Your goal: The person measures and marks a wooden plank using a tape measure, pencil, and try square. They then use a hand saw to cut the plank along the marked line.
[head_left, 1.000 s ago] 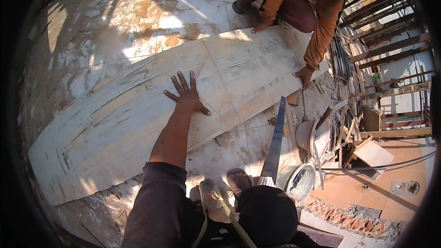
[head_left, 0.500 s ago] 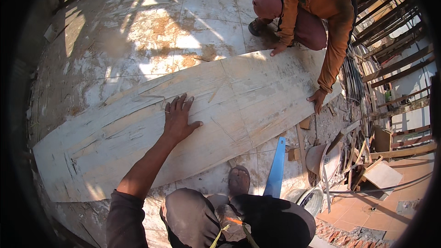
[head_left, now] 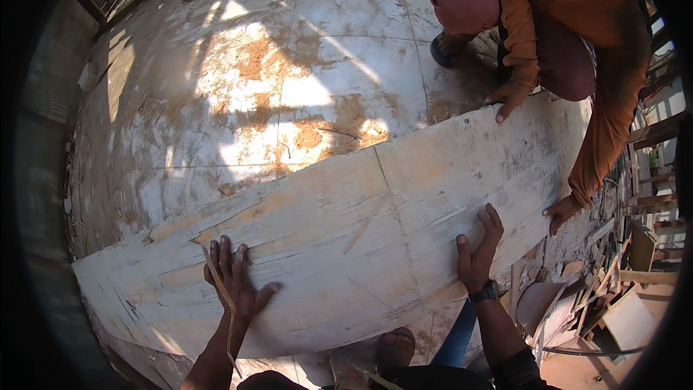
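A long, worn plywood board (head_left: 325, 209) with a peeling, splintered face lies slantwise across the floor. On its near left part rests my left hand (head_left: 238, 282), open, with fingers spread. A thin wood sliver (head_left: 225, 295) runs along the thumbless side of that hand and over the wrist. Farther right, my right hand (head_left: 478, 254), with a dark watch (head_left: 486, 291) on the wrist, is open at the board's near side, thumb and fingers apart. At the right end, another person's hands (head_left: 510, 98) touch the far and near edges of the board.
The co-worker in an orange sleeve (head_left: 610, 137) crouches at the board's right end. A blue saw blade (head_left: 458, 334) stands beside my right forearm. Broken wood and rubble (head_left: 592, 296) lie at the right. Dusty tiles (head_left: 346, 0) stretch beyond the board.
My right hand has come into view over the board. My left hand now lies lower in the picture, beside the sliver. The view has shifted, with board and co-worker appearing larger.
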